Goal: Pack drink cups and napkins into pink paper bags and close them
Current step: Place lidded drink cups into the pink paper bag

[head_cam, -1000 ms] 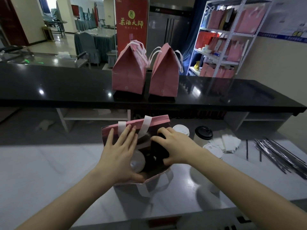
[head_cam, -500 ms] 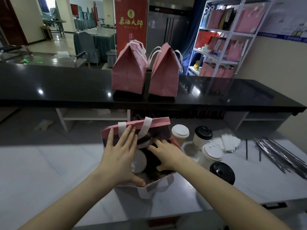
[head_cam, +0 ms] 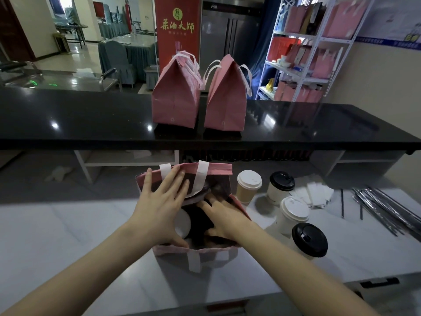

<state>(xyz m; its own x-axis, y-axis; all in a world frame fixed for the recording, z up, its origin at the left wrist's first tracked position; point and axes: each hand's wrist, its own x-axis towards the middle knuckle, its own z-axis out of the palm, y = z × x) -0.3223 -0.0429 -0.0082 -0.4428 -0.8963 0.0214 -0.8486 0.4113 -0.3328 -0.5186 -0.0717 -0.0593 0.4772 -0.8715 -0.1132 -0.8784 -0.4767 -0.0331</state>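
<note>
Both hands work the open pink bag [head_cam: 218, 172] on the white counter [head_cam: 68, 236]; left hand [head_cam: 159, 208] splayed flat, spreading its mouth; right hand [head_cam: 224, 221] reaches inside, grip hidden, likely seating cups

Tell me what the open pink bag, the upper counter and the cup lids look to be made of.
Open pink bag: matte paper, judging by its creased, floppy walls; its white handles look like flat paper strips. Upper counter: polished black stone or a similar glossy slab, showing sharp light reflections. Cup lids, white and black: probably moulded plastic, smooth with raised rims.
</note>
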